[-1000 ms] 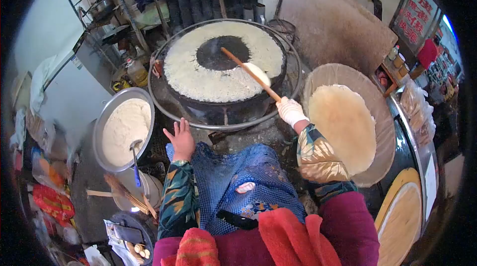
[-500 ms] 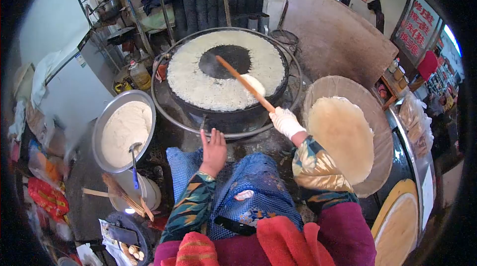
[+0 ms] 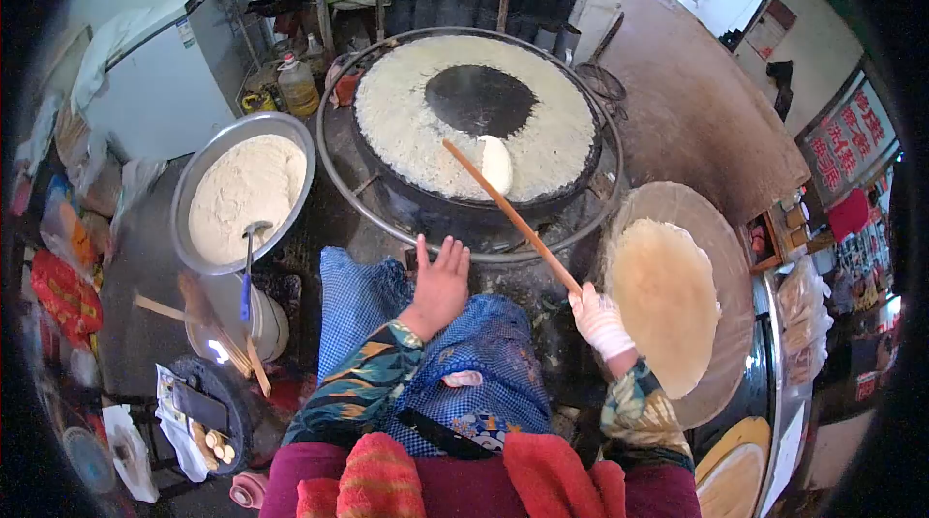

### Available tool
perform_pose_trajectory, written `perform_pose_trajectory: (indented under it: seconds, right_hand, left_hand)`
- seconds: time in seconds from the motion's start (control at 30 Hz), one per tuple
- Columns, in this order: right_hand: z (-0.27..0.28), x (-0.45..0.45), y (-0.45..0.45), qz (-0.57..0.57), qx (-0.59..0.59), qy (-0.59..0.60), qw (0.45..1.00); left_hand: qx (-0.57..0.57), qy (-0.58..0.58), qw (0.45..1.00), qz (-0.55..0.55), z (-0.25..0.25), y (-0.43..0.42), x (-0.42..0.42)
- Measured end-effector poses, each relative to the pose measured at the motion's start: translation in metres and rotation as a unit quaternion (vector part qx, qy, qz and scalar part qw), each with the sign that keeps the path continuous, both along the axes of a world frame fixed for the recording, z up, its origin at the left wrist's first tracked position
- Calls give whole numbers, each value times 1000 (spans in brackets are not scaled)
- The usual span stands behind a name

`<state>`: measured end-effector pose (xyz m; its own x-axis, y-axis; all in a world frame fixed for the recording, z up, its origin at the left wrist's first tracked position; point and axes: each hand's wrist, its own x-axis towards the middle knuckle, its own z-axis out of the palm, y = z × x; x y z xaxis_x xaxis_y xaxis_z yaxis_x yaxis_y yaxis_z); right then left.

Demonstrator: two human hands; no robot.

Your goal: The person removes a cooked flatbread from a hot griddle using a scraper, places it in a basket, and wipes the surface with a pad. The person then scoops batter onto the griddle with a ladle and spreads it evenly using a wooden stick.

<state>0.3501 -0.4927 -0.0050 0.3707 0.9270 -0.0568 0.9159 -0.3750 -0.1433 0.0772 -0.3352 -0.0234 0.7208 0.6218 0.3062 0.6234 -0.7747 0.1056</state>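
My right hand [image 3: 600, 321], in a pale glove, grips the near end of a long wooden batter spreader [image 3: 513, 213]. The far tip lies over the batter ring [image 3: 392, 121] on a round black griddle [image 3: 479, 104], whose dark centre is bare. Against the spreader's side sits a thick white lump of batter [image 3: 496, 167]. My left hand [image 3: 440, 284] is bare with its fingers spread, holding nothing. Its fingertips are close to the near part of the metal ring [image 3: 484, 257] around the griddle; I cannot tell whether they touch it.
At left stands a steel basin [image 3: 184, 218] of batter with a blue-handled ladle [image 3: 247, 276] in it, above a white bucket [image 3: 276, 329]. To the right, a thin round pancake [image 3: 663, 310] lies on a wide round tray [image 3: 740, 324]. Behind leans a large board [image 3: 677, 102].
The spreader's tip and the batter lump have come nearer the griddle's front edge. My right hand has drawn back toward me. The view has shifted; my left hand stays spread.
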Motion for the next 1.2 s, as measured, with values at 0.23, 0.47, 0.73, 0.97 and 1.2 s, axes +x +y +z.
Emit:
perform_pose_trajectory:
  seconds: [0.23, 0.47, 0.73, 0.97, 1.2]
  right_hand:
    - [-5, 31, 95, -19, 20, -40, 999]
    - [3, 10, 121, 35, 1, -14, 999]
    - [7, 10, 145, 14, -14, -38, 999]
    - [14, 18, 153, -19, 4, -45, 999]
    - [-5, 35, 155, -9, 35, -77, 996]
  left_hand:
    - [30, 70, 997, 25, 0, 18, -30]
    - [55, 64, 993, 84, -3, 41, -52]
    - [18, 9, 991, 134, -3, 75, -80]
    - [6, 7, 986, 164, -6, 102, -101]
    - [11, 19, 978, 207, -15, 133, -117]
